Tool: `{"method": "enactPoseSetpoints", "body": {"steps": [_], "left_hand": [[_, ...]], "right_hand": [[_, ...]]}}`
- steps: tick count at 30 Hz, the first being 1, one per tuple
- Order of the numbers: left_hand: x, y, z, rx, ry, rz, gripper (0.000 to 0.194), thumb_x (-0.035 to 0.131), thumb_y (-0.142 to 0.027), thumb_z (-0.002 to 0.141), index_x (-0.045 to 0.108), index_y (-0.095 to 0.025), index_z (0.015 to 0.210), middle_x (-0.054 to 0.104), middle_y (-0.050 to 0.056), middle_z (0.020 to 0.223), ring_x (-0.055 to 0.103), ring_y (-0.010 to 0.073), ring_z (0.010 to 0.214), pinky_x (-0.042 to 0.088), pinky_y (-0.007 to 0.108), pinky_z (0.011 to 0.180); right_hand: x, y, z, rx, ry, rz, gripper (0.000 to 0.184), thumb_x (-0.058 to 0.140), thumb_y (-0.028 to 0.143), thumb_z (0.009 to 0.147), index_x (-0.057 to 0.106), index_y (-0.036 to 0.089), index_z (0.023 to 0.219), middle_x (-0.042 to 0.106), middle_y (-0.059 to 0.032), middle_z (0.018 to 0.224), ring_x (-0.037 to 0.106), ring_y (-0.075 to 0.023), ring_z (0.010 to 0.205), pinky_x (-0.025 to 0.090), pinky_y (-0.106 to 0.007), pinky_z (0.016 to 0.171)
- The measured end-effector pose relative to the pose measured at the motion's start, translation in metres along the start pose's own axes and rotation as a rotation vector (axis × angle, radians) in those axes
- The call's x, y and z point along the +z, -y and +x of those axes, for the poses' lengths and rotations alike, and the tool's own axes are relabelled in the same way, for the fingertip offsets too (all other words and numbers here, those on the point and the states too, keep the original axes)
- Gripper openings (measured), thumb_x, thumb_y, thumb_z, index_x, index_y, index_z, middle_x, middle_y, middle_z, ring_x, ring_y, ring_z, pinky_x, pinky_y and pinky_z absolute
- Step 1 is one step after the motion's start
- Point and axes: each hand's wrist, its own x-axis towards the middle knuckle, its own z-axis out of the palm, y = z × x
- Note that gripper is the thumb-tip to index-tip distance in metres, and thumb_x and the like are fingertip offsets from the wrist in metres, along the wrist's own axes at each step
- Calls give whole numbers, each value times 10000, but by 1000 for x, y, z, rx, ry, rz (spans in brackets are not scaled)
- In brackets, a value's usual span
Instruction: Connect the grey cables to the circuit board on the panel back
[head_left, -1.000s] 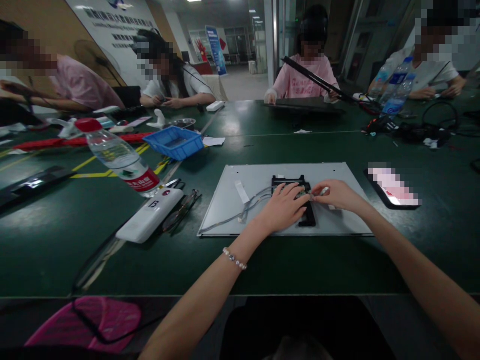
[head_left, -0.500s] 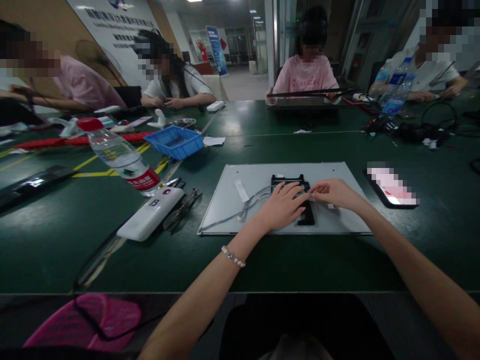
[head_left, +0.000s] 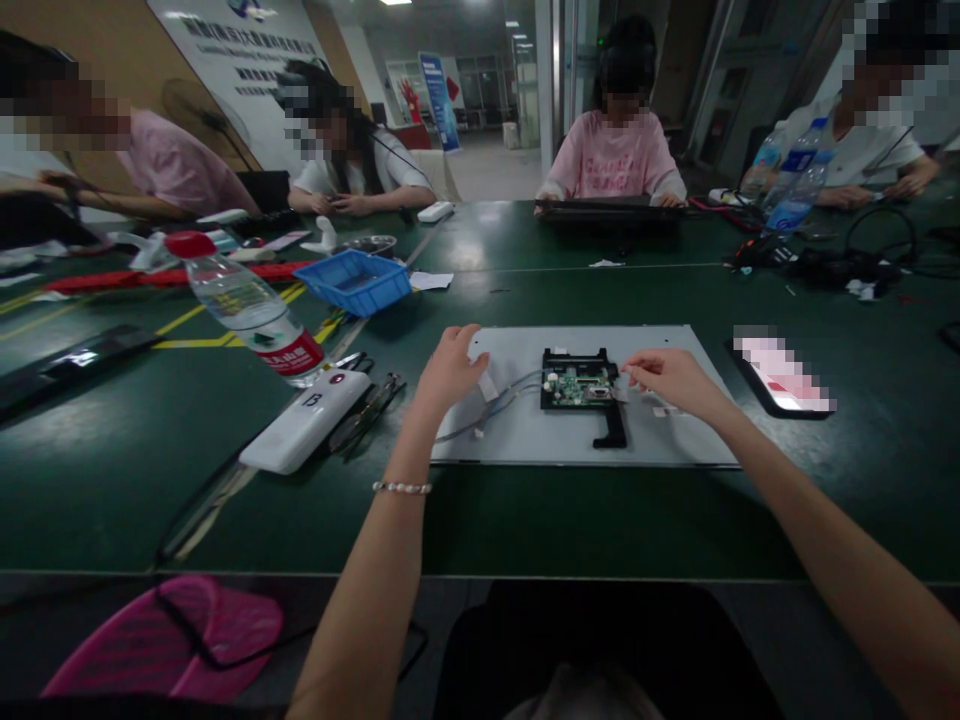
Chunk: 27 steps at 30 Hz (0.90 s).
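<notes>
A pale grey flat panel lies on the table in front of me. On it sits a black bracket holding a green circuit board. Grey cables run from the board toward the panel's left side. My left hand is over the panel's far left edge, fingers apart and holding nothing, near a white strip. At the board's right side my right hand pinches a small translucent strip, whose exact kind is unclear.
A phone lies right of the panel. To the left are a white power bank, glasses, a water bottle and a blue tray. Several people sit across the table. A pink basket is below its edge.
My left hand has lifted off the circuit board and moved left to the panel's edge, uncovering the board. My right hand stays pinched in nearly the same place.
</notes>
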Motion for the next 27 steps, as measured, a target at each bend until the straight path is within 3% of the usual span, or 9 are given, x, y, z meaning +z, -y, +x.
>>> {"method": "enactPoseSetpoints", "body": {"steps": [3,6,13,20,22,27], "left_hand": [[3,18,1,-116,94,-53,456,581,-245,766,527,-166,1212,549,93,1054,574,184,831,465,322,811],[5,21,2,-137,141,-90,397,592,-221,722,599,-187,1117,606,60,941,578,184,789,456,304,759],[4,17,3,-121,84,-149,185,546,-208,721,701,-177,817,676,44,783,595,171,697,435,274,693],[-19,6,2,-238,10,-578,256,600,-356,728,693,-158,861,664,35,758,551,122,625,409,216,558],[-24,1,0,-238,75,-632,257,610,-364,723,693,-169,868,660,32,750,545,116,622,397,211,549],[-17,-7,-5,-150,381,-579,186,605,-301,687,702,-184,795,671,22,722,576,131,632,428,236,593]], "right_hand": [[1,-1,0,-2,3,-14,282,516,318,795,702,149,923,707,-69,736,657,-183,667,477,-291,631],[2,-2,1,-9,20,-34,274,513,309,793,701,152,917,710,-63,740,657,-180,666,473,-289,632],[3,-3,1,-26,22,-60,275,509,309,800,707,158,916,713,-64,757,658,-181,668,468,-289,626],[5,-1,1,-46,-8,-68,269,506,309,806,709,161,903,715,-61,753,652,-182,678,459,-286,629],[7,-1,2,-49,-8,-74,270,507,320,808,709,165,899,713,-55,744,646,-180,662,456,-289,625],[13,2,2,-97,-26,-120,263,509,319,813,712,178,904,713,-46,757,642,-188,702,463,-303,666]]}}
